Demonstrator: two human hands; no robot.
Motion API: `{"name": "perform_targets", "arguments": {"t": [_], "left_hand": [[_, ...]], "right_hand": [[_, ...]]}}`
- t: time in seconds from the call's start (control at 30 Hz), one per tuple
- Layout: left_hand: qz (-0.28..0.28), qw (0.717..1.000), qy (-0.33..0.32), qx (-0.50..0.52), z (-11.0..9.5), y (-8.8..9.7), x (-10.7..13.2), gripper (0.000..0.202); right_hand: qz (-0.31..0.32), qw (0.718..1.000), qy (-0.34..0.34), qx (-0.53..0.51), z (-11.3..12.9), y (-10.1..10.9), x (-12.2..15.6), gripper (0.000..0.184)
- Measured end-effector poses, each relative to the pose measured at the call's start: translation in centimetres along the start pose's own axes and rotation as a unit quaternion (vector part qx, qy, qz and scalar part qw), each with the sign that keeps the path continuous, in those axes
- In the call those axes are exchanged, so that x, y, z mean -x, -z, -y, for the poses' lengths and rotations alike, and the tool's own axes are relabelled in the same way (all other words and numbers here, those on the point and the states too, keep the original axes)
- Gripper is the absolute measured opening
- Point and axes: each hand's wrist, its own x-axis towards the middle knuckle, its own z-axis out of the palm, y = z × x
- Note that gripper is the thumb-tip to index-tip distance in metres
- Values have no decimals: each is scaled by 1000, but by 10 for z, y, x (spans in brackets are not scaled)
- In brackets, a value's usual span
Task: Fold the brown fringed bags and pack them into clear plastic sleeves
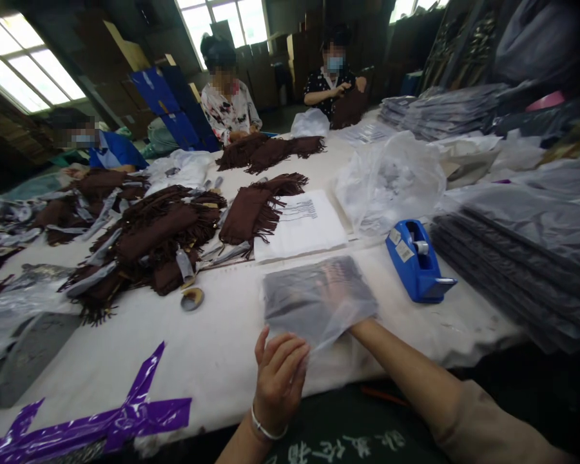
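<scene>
On the near part of the table lies a clear plastic bag (pixel 319 332) with a flat dark-grey piece (pixel 290 293) in it; I cannot tell whether that is cloth or board. My right hand (pixel 337 283) reaches into the bag, its fingers stretched out over the grey piece and blurred by the film. At the bag's near edge, my left hand (pixel 283 370) has its fingertips closed on the film. A blue tape dispenser (pixel 415 264) stands to the right of the bag. Behind the bag is a white printed sheet (pixel 302 225).
Brown fringed scarves (pixel 159 232) are heaped at left, with a tape roll (pixel 192 298) before them. Purple tape (pixel 140 412) crosses the near left edge. Dark packed bags (pixel 512 270) lie at right, beside a crumpled clear bag (pixel 391 180). Several people work across the table.
</scene>
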Motion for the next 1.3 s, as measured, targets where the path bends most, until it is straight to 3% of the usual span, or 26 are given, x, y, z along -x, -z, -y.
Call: {"name": "perform_targets", "arguments": {"t": [0.07, 0.17, 0.23, 0.33, 0.4, 0.47, 0.63, 0.73, 0.83, 0.93, 1.03, 1.13, 1.3], "left_hand": [[36, 999, -7, -14, 6, -1, 10, 37], [104, 994, -5, -43, 19, -4, 29, 51], [136, 989, 3, -66, 30, -4, 43, 62], [153, 983, -12, -103, 47, -2, 57, 67], [165, 978, -31, -124, 55, 0, 63, 67], [191, 970, -39, -143, 60, 1, 65, 69], [275, 947, -46, -160, 63, -5, 61, 76], [311, 937, -45, -153, 64, -8, 55, 81], [340, 929, -51, -138, 65, -6, 48, 84], [364, 922, -62, -113, 67, -3, 43, 88], [387, 916, -68, -81, 70, 3, 39, 90], [413, 907, -76, -27, 76, 14, 36, 87], [427, 901, -66, 48, 86, 33, 35, 72]], "right_hand": [[-17, 999, -3, 34, -11, -5, 23, 60], [16, 990, 80, 114, -21, -16, 58, 70], [38, 976, 128, 173, -24, -24, 64, 66], [32, 969, 122, 215, -24, -26, 52, 60], [29, 965, 124, 228, -27, -20, 52, 59], [35, 961, 130, 241, -35, -11, 71, 59], [36, 942, 113, 314, -71, 23, 165, 54], [87, 940, 102, 315, -69, 49, 197, 42], [94, 955, 70, 273, -51, 71, 189, 36], [95, 966, 92, 224, -43, 81, 156, 44], [159, 962, 142, 169, -60, 82, 125, 60], [228, 955, 146, 123, -83, 90, 113, 75], [367, 921, 115, 67, -85, 127, 115, 62]]}}
